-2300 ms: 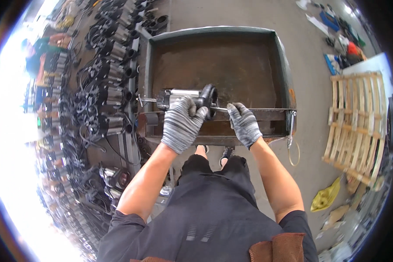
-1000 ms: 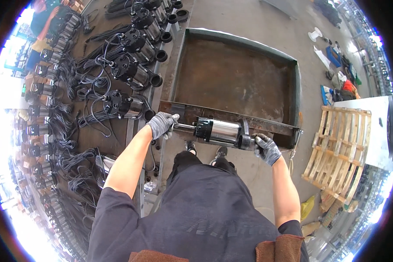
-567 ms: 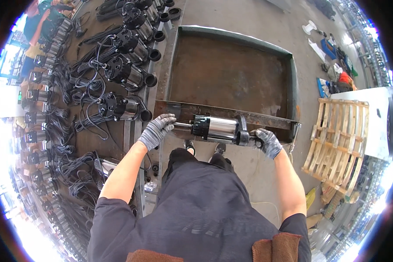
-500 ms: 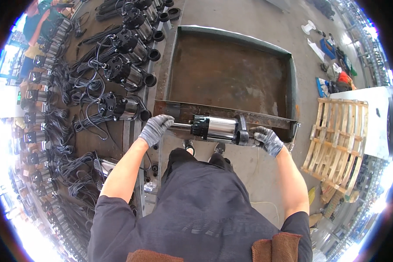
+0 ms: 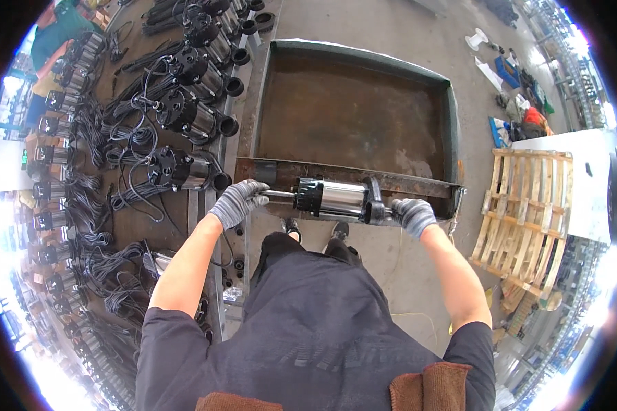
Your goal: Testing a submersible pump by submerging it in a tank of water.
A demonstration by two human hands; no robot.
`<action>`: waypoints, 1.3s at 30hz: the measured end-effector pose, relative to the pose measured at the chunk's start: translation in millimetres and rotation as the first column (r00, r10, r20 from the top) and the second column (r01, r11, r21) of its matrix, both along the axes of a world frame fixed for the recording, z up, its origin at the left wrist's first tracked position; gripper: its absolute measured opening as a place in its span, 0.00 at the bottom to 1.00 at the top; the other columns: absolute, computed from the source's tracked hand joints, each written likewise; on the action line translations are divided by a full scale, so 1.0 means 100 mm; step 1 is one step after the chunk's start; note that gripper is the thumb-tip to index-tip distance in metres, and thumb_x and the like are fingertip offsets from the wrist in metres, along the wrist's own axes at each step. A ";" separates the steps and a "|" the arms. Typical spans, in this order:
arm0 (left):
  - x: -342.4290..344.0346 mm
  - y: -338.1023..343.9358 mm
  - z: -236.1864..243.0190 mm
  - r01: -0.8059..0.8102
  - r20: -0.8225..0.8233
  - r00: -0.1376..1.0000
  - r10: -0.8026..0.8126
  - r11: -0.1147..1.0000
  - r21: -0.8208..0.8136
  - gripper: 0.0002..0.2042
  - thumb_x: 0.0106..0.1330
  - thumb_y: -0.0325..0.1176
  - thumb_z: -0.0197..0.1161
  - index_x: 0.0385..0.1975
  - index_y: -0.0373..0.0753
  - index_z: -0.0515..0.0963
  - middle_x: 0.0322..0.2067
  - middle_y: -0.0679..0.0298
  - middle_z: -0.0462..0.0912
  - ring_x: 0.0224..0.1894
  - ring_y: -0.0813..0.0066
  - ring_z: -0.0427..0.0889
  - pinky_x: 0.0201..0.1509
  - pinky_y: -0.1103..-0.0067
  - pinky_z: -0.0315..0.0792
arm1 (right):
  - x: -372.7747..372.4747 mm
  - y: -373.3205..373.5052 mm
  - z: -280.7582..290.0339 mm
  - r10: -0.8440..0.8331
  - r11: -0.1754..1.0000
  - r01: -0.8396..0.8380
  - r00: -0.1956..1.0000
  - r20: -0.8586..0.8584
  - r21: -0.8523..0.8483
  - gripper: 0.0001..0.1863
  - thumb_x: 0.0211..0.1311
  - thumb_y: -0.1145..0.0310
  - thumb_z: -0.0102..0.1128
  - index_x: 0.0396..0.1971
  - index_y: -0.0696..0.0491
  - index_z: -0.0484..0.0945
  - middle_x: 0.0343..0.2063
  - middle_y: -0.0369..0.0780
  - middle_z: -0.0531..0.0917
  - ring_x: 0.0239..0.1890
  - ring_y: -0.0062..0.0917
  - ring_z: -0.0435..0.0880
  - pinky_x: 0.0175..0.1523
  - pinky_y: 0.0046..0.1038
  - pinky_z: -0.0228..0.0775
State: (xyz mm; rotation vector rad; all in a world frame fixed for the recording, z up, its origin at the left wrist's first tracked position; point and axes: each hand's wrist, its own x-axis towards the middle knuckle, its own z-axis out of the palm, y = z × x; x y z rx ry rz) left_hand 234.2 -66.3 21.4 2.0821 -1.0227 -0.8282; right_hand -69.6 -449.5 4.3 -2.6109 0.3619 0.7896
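A cylindrical steel-and-black pump unit [image 5: 339,198] lies horizontally along the near side of a rusty metal tub [image 5: 349,116], with a rod [image 5: 279,194] sticking out toward the left. My left hand [image 5: 241,200] in a grey striped glove is closed on that rod's outer end. My right hand [image 5: 408,214], gloved the same, is closed on a short rod or fitting just right of the unit's black end piece [image 5: 372,198], partly hidden by my fingers.
To my left, rows of similar pumps [image 5: 187,113] with coiled black cables [image 5: 120,272] and black rings [image 5: 234,87] line a bench. A co-worker [image 5: 49,40] is at the far upper left. Wooden pallets [image 5: 521,219] and scattered items [image 5: 533,118] lie on the right.
Since the earliest frame, my left hand has moved from the pump body to the left rod, and my right hand has shifted right. Lately the unit has moved slightly leftward in view.
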 end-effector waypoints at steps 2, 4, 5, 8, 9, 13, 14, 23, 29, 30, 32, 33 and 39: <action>0.02 -0.07 -0.08 -0.182 -0.278 0.947 0.163 0.982 -0.044 0.14 0.66 0.41 0.70 0.40 0.36 0.83 0.25 0.66 0.80 0.30 0.71 0.83 0.39 0.77 0.80 | -0.03 0.11 0.09 0.075 0.941 -0.066 0.997 0.014 -0.332 0.17 0.60 0.51 0.66 0.38 0.49 0.80 0.31 0.46 0.86 0.37 0.42 0.86 0.41 0.39 0.78; 0.09 -0.36 0.12 -0.259 -0.531 0.698 0.480 0.861 0.437 0.17 0.71 0.48 0.62 0.40 0.38 0.83 0.18 0.68 0.76 0.15 0.77 0.75 0.20 0.78 0.75 | -0.12 0.11 0.03 0.033 0.944 -0.019 0.999 0.037 -0.328 0.15 0.59 0.55 0.68 0.38 0.50 0.79 0.33 0.46 0.86 0.37 0.44 0.85 0.39 0.40 0.76; 0.07 -0.45 0.03 -0.317 -0.528 0.645 0.553 0.822 0.473 0.20 0.73 0.53 0.58 0.39 0.41 0.83 0.15 0.69 0.73 0.08 0.81 0.66 0.09 0.78 0.65 | -0.23 0.04 -0.16 -0.108 0.983 0.112 0.993 0.038 -0.144 0.16 0.59 0.55 0.69 0.38 0.50 0.79 0.32 0.44 0.86 0.35 0.41 0.85 0.38 0.40 0.75; 0.06 -0.42 0.00 -0.324 -0.519 0.672 0.529 0.839 0.436 0.21 0.73 0.54 0.57 0.43 0.40 0.81 0.15 0.70 0.72 0.09 0.80 0.66 0.12 0.79 0.68 | -0.37 -0.04 -0.19 -0.485 0.717 0.465 0.868 -0.108 0.519 0.24 0.60 0.47 0.70 0.36 0.56 0.79 0.24 0.35 0.80 0.24 0.24 0.78 0.32 0.33 0.74; 0.00 -0.34 0.08 -0.363 -0.472 0.732 0.491 0.868 0.339 0.20 0.70 0.49 0.63 0.49 0.39 0.79 0.24 0.66 0.79 0.21 0.75 0.79 0.24 0.79 0.77 | -0.20 0.04 0.09 -0.577 0.596 0.603 0.781 -0.239 0.530 0.22 0.63 0.48 0.68 0.34 0.54 0.78 0.22 0.35 0.79 0.21 0.23 0.77 0.28 0.32 0.72; -0.10 0.01 -0.16 0.018 0.044 0.999 -0.009 0.974 -0.224 0.18 0.63 0.30 0.69 0.53 0.40 0.78 0.45 0.62 0.83 0.52 0.69 0.81 0.53 0.76 0.78 | -0.21 0.06 0.18 -0.720 0.003 0.858 0.358 -0.595 0.513 0.17 0.69 0.49 0.61 0.31 0.48 0.76 0.17 0.33 0.75 0.15 0.20 0.71 0.19 0.28 0.62; -0.07 0.05 -0.25 0.018 0.044 0.999 -0.008 0.975 -0.222 0.18 0.63 0.30 0.69 0.53 0.40 0.78 0.45 0.62 0.83 0.52 0.69 0.81 0.53 0.76 0.78 | -0.22 0.07 0.17 -0.719 0.002 0.858 0.358 -0.596 0.513 0.17 0.69 0.49 0.61 0.31 0.48 0.76 0.17 0.33 0.75 0.15 0.20 0.71 0.19 0.28 0.62; -0.03 -0.39 0.00 -0.381 -0.424 0.712 0.560 0.815 0.437 0.18 0.75 0.50 0.55 0.38 0.40 0.79 0.17 0.70 0.72 0.14 0.81 0.68 0.16 0.79 0.68 | -0.36 0.18 0.11 -0.685 -0.459 0.470 0.354 -0.637 0.754 0.13 0.64 0.74 0.66 0.48 0.48 0.81 0.27 0.33 0.82 0.23 0.20 0.78 0.29 0.26 0.74; -0.02 0.06 -0.33 0.004 -0.006 1.000 -0.006 0.951 -0.308 0.10 0.69 0.32 0.67 0.47 0.37 0.79 0.26 0.74 0.78 0.33 0.83 0.79 0.40 0.84 0.77 | -0.37 0.08 0.10 -0.602 -0.505 0.429 0.446 -0.662 0.749 0.10 0.65 0.66 0.65 0.44 0.50 0.83 0.29 0.36 0.84 0.22 0.21 0.77 0.30 0.28 0.74; 0.00 0.02 -0.24 0.007 -0.008 1.000 -0.009 0.951 -0.308 0.10 0.69 0.32 0.67 0.47 0.37 0.79 0.26 0.74 0.78 0.33 0.83 0.79 0.40 0.84 0.77 | -0.37 0.07 0.09 -0.627 -0.457 0.481 0.423 -0.655 0.748 0.10 0.65 0.65 0.64 0.44 0.50 0.83 0.31 0.37 0.84 0.22 0.21 0.77 0.30 0.27 0.73; 0.08 -0.07 -0.10 -0.145 -0.469 0.871 0.148 0.988 0.042 0.11 0.70 0.36 0.65 0.47 0.38 0.80 0.27 0.73 0.80 0.33 0.83 0.80 0.39 0.85 0.77 | -0.34 0.04 0.08 -0.676 -0.354 0.580 0.383 -0.630 0.733 0.12 0.64 0.63 0.64 0.45 0.51 0.82 0.33 0.39 0.86 0.22 0.20 0.76 0.29 0.25 0.72; 0.16 -0.12 -0.07 -0.166 -0.586 0.777 0.231 0.972 0.163 0.12 0.72 0.41 0.63 0.46 0.40 0.80 0.24 0.73 0.77 0.26 0.83 0.77 0.31 0.83 0.75 | -0.31 0.00 0.12 -0.619 -0.353 0.569 0.453 -0.642 0.743 0.22 0.63 0.67 0.67 0.56 0.50 0.78 0.40 0.40 0.86 0.28 0.20 0.80 0.33 0.26 0.76; 0.01 -0.31 0.06 -0.458 -0.728 0.452 0.514 0.835 0.305 0.11 0.74 0.43 0.60 0.43 0.43 0.79 0.15 0.75 0.66 0.13 0.84 0.63 0.15 0.81 0.62 | -0.15 -0.04 0.43 -0.551 -0.243 0.635 0.532 -0.643 0.733 0.44 0.56 0.78 0.71 0.72 0.46 0.59 0.48 0.39 0.82 0.46 0.26 0.83 0.50 0.35 0.84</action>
